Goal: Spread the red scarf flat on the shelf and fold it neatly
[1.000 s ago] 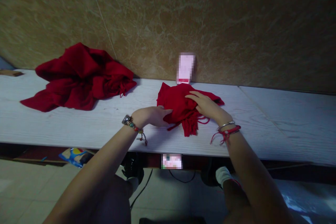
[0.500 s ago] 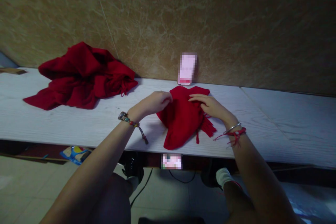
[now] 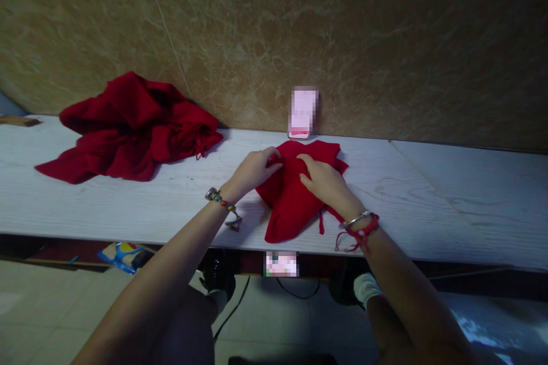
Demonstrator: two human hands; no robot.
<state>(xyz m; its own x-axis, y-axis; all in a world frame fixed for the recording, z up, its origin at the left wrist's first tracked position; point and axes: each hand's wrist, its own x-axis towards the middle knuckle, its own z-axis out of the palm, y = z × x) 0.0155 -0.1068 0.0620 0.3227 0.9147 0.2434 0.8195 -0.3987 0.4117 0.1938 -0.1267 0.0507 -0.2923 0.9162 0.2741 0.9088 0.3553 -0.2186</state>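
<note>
A crumpled piece of red cloth (image 3: 295, 194) lies in front of me on a white wood-grained tabletop, with a thin red tie hanging from its near right edge. At its left edge is my left hand (image 3: 258, 170), thumb and forefinger apart, with red fabric visible between them. My right hand (image 3: 326, 182) rests over the cloth's right part, its fingers curved and spread. Neither hand visibly pinches the fabric. The undersides of the fingers are hidden. To the left, a larger heap of red cloth (image 3: 132, 137) lies bunched up, with cords at its right end.
A blurred-out phone (image 3: 303, 114) leans on the brown marbled wall (image 3: 385, 57) behind the cloth. The white tabletop (image 3: 428, 205) runs along the wall. A small wooden block (image 3: 19, 121) lies at far left. Below are a shelf with a blue packet (image 3: 124, 255) and cables.
My right hand has moved left and nearer me, covering the fringe on the right. My left hand's thumb and forefinger have opened apart. The view has shifted slightly.
</note>
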